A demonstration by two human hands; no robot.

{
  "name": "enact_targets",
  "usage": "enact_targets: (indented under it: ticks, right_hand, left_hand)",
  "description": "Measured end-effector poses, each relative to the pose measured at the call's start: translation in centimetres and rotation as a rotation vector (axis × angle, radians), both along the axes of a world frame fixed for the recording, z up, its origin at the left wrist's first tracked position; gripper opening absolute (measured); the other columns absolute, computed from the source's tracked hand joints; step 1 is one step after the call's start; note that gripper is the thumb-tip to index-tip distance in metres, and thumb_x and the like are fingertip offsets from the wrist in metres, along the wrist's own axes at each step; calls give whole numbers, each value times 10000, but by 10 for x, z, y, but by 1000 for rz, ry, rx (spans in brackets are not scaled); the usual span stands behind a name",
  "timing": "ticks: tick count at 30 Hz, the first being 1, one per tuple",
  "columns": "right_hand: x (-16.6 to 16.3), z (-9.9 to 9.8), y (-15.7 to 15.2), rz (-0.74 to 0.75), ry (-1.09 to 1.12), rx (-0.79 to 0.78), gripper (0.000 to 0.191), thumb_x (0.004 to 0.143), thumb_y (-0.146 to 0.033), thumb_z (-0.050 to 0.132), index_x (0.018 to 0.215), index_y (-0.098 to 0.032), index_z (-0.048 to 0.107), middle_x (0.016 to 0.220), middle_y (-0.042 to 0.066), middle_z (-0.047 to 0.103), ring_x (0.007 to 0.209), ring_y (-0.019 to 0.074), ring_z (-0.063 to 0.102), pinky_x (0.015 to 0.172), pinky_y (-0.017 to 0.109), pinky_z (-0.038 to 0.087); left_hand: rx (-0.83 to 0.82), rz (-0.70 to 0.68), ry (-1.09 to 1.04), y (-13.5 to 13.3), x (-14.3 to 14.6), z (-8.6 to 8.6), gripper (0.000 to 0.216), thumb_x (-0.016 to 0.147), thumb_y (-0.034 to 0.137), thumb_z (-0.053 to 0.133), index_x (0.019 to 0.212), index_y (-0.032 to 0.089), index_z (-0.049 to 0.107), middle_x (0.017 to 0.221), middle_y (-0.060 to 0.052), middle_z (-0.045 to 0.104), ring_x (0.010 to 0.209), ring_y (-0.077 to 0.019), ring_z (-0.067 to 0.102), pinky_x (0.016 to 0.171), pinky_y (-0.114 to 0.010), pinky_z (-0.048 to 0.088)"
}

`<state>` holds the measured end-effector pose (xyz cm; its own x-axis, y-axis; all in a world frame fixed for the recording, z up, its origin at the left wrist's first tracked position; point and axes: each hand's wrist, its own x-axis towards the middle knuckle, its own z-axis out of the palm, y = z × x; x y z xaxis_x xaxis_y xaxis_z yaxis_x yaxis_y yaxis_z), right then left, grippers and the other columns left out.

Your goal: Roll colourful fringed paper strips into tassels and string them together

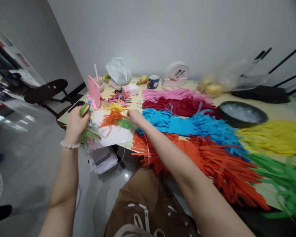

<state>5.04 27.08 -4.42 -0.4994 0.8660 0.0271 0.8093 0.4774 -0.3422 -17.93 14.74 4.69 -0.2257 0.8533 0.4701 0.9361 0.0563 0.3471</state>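
My left hand [77,121], wearing a pale bead bracelet, is raised off the table's left edge. It is closed around a bundle of multicoloured paper strips [87,133], whose green and pink ends hang below the fist. Over the white sheet my right hand [134,117] is pinched on a thin white string [148,148], which trails down past the forearm. Beside it lie small piles of orange strips [112,118] and green strips [124,123], with yellow strips [115,106] just behind. The right fingertips are small and partly blurred.
Fringed stacks in orange [194,149], blue [180,126], dark red [180,107] and pink [172,95] cover the table's middle. To their right are a dark bowl [261,118], yellow fringe [276,136] and green fringe [283,177]. A mug [153,82] and pink stand [94,92] stand behind.
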Motion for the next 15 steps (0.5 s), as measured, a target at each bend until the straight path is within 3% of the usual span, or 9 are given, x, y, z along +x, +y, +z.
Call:
enact_targets:
  ticks: [4,6,10,15]
  right_hand:
    - [-5,-5,-15,112,42,-21,232,962,-337,611,1064,-135,662,1067,61,693,970,187,673,885,407,558]
    - [0,-6,-26,141,67,-21,209,966,-309,606,1050,-128,666,1026,56,701,956,182,676,889,400,552]
    - [14,-12,-34,103,93,-34,212,995,-264,549,1112,-117,647,1007,63,705,935,170,678,880,368,547]
    - [14,-26,-27,-12,-10,-143,278,972,-344,596,1165,-146,628,1108,70,674,941,180,673,832,380,578]
  left_hand:
    - [-208,-299,-77,21,27,-34,373,763,212,542,1091,126,697,1104,-118,709,1021,-266,623,951,-367,460]
    - [-289,-376,-100,38,40,-51,356,732,196,572,1050,137,721,1071,-102,731,1002,-258,639,940,-345,471]
    - [-408,-426,-159,61,48,-72,190,669,305,693,758,142,733,722,-35,718,694,-225,636,702,-299,502]
    - [-245,-284,-247,52,16,-65,281,739,401,639,789,133,707,733,-35,689,694,-215,610,663,-288,469]
